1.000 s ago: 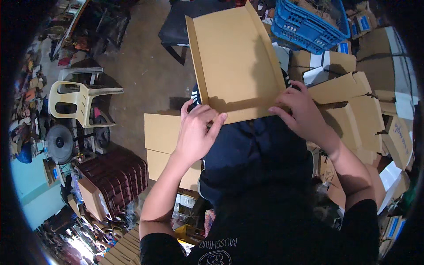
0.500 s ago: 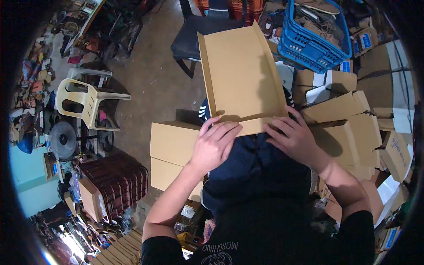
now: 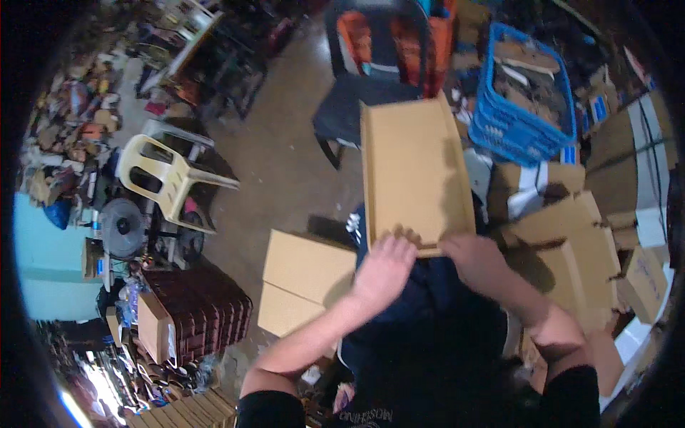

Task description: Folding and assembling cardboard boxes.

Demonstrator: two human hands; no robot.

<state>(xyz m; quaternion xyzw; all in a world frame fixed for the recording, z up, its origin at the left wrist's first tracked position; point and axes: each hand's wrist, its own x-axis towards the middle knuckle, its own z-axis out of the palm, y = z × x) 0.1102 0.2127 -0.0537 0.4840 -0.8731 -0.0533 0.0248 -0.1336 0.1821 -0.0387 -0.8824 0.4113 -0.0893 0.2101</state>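
Observation:
A shallow brown cardboard tray (image 3: 414, 167), with low walls standing along its long sides, rests over my lap with its far end tilted away. My left hand (image 3: 387, 269) is closed over the left part of its near edge, fingers curled to the inside. At the near right corner my right hand (image 3: 472, 261) grips the same edge; motion blurs its fingers. A short strip of the near wall shows between the hands.
A closed cardboard box (image 3: 307, 278) stands on the floor to my left. Flattened cardboard pieces (image 3: 571, 264) lie at my right, below a blue crate (image 3: 521, 135) of shoes. Ahead is a black chair (image 3: 364, 100); farther left are a cream plastic chair (image 3: 153, 175) and a maroon crate (image 3: 203, 310).
The near flap, which lay outward under my fingers, now stands folded up. Both hands have curled over the near edge. The whole view has shifted, so everything sits lower and farther right.

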